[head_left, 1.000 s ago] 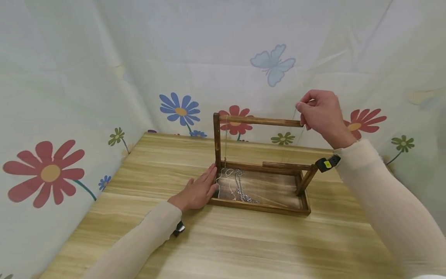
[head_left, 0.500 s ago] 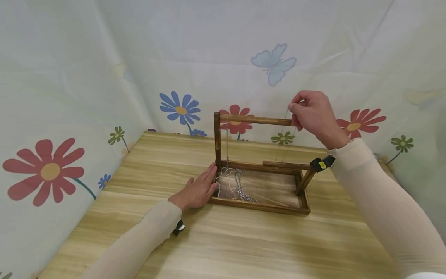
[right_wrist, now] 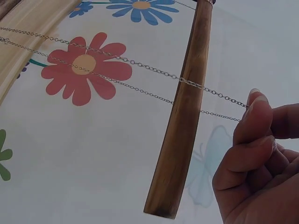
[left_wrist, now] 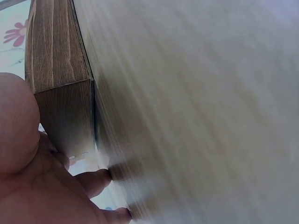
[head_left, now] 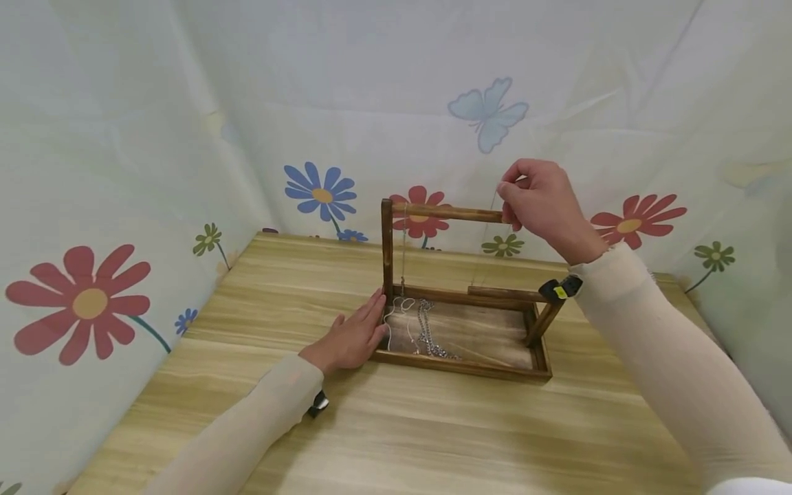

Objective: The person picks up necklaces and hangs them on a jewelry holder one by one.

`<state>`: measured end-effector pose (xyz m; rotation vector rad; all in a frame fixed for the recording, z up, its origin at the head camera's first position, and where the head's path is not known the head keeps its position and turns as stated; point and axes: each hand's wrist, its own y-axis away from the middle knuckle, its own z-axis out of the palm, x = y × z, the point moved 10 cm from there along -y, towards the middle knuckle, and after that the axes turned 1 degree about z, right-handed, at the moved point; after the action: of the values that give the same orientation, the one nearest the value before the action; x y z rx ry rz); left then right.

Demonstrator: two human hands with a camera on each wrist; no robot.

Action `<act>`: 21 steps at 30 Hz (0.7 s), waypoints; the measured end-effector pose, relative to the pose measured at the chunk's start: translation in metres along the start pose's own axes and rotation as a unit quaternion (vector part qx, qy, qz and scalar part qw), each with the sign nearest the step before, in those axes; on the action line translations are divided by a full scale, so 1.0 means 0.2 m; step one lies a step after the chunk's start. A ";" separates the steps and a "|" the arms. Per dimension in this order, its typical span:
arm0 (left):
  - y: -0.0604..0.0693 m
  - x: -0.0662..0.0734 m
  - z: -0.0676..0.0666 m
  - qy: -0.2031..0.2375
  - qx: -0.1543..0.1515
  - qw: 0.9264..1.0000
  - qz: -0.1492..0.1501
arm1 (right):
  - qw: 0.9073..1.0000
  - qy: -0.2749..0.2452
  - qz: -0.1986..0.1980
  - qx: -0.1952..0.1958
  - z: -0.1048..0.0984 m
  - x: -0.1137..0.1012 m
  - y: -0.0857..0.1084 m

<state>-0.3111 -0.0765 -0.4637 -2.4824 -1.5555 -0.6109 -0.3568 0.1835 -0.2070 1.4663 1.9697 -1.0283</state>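
A brown wooden jewelry stand has a tray base, a tall upper bar and a lower bar. My right hand pinches a thin silver chain necklace between thumb and index finger, above the upper bar's free end. In the right wrist view, one strand passes in front of the bar and the other behind it. My left hand rests with extended fingers against the tray's left end; in the left wrist view, fingertips touch the table. Another chain necklace hangs near the left post.
Inside the tray lie a chunky silver chain and a thin pale chain. The stand is on a wood-grain table. Behind it hangs a cloth backdrop printed with flowers and a butterfly.
My right hand has moved left along the upper bar from its free end, carrying the chain necklace with it. My left hand has stayed against the tray.
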 end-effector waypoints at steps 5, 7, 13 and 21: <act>0.01 -0.01 0.01 0.005 0.000 1.000 -0.002 | 1.000 0.007 -0.004 -0.001 0.03 -0.03 -0.01; 0.01 -0.01 0.01 0.009 0.000 1.000 -0.003 | 1.000 0.009 -0.006 -0.002 0.05 -0.04 -0.01; 0.01 -0.01 0.01 0.010 0.001 1.000 -0.006 | 1.000 0.012 -0.017 -0.007 0.08 -0.07 -0.03; 0.00 0.00 0.00 0.004 0.002 1.000 -0.002 | 0.999 0.029 -0.024 -0.009 0.12 -0.09 -0.05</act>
<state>-0.3108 -0.0769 -0.4646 -2.4710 -1.5583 -0.6159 -0.3625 0.1523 -0.2058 1.4615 2.0590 -0.9967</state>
